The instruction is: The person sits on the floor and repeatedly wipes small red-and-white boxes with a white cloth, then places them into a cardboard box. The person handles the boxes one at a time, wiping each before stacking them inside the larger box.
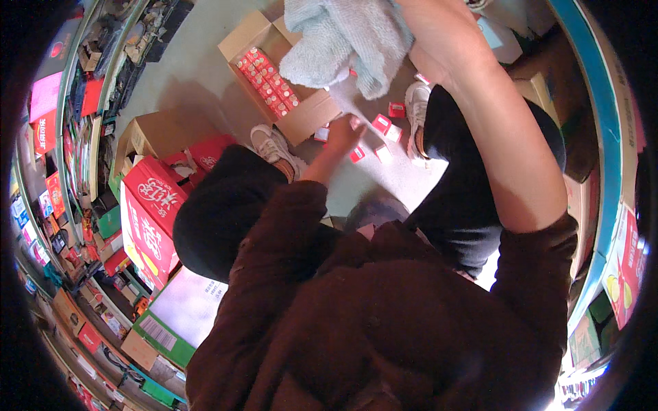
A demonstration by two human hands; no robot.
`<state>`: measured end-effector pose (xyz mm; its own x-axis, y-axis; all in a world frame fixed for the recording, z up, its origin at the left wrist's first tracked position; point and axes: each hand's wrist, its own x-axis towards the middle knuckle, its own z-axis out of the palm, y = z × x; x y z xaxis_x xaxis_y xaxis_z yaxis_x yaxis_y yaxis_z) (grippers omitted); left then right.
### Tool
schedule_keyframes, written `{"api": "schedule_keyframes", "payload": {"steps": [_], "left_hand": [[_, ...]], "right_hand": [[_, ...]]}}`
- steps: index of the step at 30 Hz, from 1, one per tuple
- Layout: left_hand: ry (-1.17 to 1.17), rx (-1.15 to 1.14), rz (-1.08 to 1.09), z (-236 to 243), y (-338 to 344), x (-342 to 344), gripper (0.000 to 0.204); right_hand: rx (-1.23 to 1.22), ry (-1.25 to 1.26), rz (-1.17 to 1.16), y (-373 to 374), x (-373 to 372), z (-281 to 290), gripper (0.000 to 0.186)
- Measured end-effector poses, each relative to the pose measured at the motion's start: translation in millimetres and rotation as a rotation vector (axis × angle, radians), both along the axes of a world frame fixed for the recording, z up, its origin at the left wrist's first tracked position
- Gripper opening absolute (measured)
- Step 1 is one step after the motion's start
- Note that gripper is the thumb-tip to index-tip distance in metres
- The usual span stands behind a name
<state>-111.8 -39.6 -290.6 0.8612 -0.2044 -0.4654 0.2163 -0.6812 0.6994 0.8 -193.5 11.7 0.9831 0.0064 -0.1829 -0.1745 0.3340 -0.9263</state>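
My right hand is raised close to the camera, with a light grey knitted cloth hanging from it; its fingers are mostly hidden. My left hand reaches down to the floor among small red-and-white boxes. Motion blurs its fingers, and I cannot tell whether they grip a box. Just beyond it stands an open cardboard carton, its inside partly filled with rows of small red packs. The cloth covers the carton's right side from view.
My light shoes stand either side of the loose boxes. At left are an open brown carton, large red printed boxes and a white-and-green box. Stocked shelves line the left; a teal shelf upright curves along the right.
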Motion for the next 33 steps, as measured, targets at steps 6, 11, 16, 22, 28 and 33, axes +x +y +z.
{"api": "schedule_keyframes", "payload": {"steps": [6, 11, 16, 22, 28, 33], "left_hand": [[-0.078, 0.162, -0.136, -35.7, -25.7, -16.6, 0.049], [-0.168, 0.268, -0.225, -48.9, -43.8, -14.1, 0.053], [-0.436, 0.379, -0.281, -50.1, -51.0, -5.8, 0.046], [-0.277, 0.342, -0.376, -61.8, -45.9, -10.6, 0.048], [-0.228, 0.287, -0.352, -77.6, -50.4, -17.3, 0.055], [-0.229, 0.343, -0.340, -83.0, -59.8, -9.4, 0.051]], "right_hand": [[0.321, 0.083, -0.044, -11.5, 1.5, 8.3, 0.025], [0.250, 0.126, -0.080, -16.3, -0.7, 17.3, 0.025], [-0.042, 0.097, -0.101, -8.6, 4.8, 22.3, 0.034], [0.143, 0.125, -0.016, -23.5, 16.0, 18.3, 0.039], [0.121, 0.120, -0.013, -16.9, 18.2, 12.4, 0.037], [-0.029, 0.126, -0.085, -8.6, 16.3, 19.5, 0.038]]}}
